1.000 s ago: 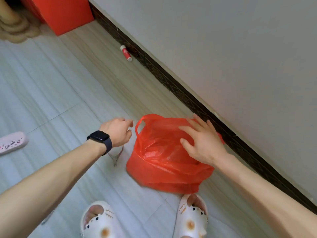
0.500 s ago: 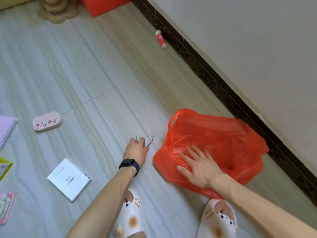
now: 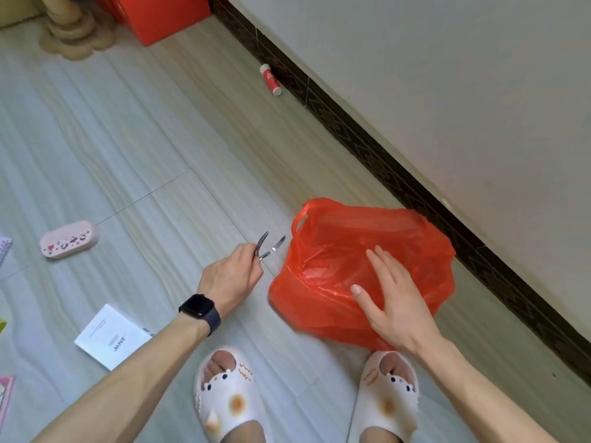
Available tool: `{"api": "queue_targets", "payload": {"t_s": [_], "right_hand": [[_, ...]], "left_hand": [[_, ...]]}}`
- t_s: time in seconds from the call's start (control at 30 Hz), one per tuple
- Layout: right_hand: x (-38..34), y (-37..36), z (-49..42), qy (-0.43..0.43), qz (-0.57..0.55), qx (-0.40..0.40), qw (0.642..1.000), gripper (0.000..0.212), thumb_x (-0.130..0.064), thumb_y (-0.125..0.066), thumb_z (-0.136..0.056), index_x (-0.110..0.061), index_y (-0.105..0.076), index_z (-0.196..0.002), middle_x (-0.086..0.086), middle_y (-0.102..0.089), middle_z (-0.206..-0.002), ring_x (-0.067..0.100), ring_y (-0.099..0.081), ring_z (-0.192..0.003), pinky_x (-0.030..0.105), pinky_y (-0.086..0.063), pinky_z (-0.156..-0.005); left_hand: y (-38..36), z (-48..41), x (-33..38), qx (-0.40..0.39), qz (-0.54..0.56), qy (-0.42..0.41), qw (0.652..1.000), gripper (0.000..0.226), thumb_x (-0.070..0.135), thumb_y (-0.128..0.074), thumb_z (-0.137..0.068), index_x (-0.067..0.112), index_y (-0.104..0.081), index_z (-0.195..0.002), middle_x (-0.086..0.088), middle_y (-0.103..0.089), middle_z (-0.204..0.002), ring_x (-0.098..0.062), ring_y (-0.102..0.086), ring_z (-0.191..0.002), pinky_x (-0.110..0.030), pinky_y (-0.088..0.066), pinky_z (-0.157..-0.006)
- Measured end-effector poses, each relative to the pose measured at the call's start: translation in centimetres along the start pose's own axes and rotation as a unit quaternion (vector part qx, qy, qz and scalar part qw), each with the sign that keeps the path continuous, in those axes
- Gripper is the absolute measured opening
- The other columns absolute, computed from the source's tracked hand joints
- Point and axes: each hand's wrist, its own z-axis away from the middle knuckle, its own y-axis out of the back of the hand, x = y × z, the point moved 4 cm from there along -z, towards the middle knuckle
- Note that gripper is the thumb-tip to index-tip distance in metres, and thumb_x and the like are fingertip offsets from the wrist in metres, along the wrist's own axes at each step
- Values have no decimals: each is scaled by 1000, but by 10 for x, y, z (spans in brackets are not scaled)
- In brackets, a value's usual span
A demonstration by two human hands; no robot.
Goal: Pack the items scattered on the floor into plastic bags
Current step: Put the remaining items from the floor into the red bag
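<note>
The floor [image 3: 128, 139] is laid with large pale grey-beige tiles in a wood-grain pattern, divided by thin dark joints. Along the right, a plain off-white wall [image 3: 447, 75] is edged at its foot by a dark brown patterned skirting board [image 3: 367, 145]. At the top left, a bright red box [image 3: 160, 14] is set beside a beige, ringed pedestal base [image 3: 70, 33]. Soft, even light is spread over everything.

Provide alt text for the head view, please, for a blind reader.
A person's left hand grips a small two-pronged metal tool beside a crumpled red plastic bag on the tiled floor; the open right hand is spread above the bag.
</note>
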Motion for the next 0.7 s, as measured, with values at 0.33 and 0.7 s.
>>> {"api": "queue_targets", "payload": {"t_s": [0.33,0.7], "right_hand": [[23,36,6,-19,-38,44,998,63,-50,-49,-95,-21,-40,-149,1,-29,-160,15,-25,-148,35,-24,-120],[26,6,-196,142,104,-65,982,52,-36,-47,-98,-15,-45,-146,7,-36,-157,28,-35,-143,44,-30,-118]], "left_hand": [[-60,-48,161,-107,-194,-464,858,27,15,-40,-90,20,-66,-93,2,-64,-77,-21,-63,-65,-29,-42,-58],[-11,-218,36,-62,-115,-228,965,46,35,-52,-91,21,-48,-135,-11,-50,-138,-33,-52,-121,-44,-49,-88]]}}
